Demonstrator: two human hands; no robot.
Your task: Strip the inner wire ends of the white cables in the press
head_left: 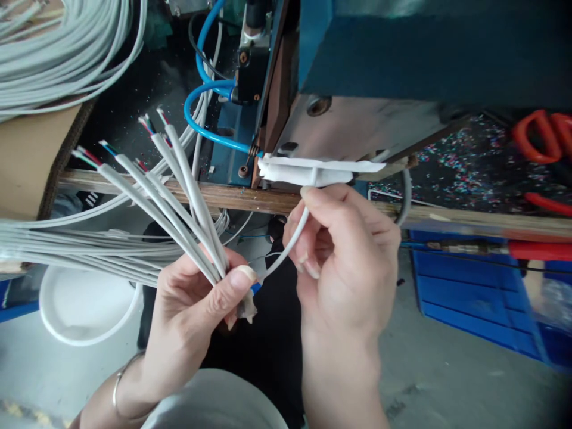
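Note:
My left hand (196,304) grips a fanned bunch of grey cables (165,190); their stripped ends with coloured cores point up and to the left. My right hand (344,256) pinches a single grey cable (286,250) between thumb and fingers, its end held up against a white guide piece (313,171) at the mouth of a blue machine (402,53). That cable runs down to my left hand. A bracelet circles my left wrist.
A wooden bench edge (469,217) crosses the view. Coils of grey cable (58,53) lie on a cardboard box at the upper left. Blue air hoses (201,101), red-handled scissors (543,134), a white bucket (84,307) and blue crates (473,304) surround me.

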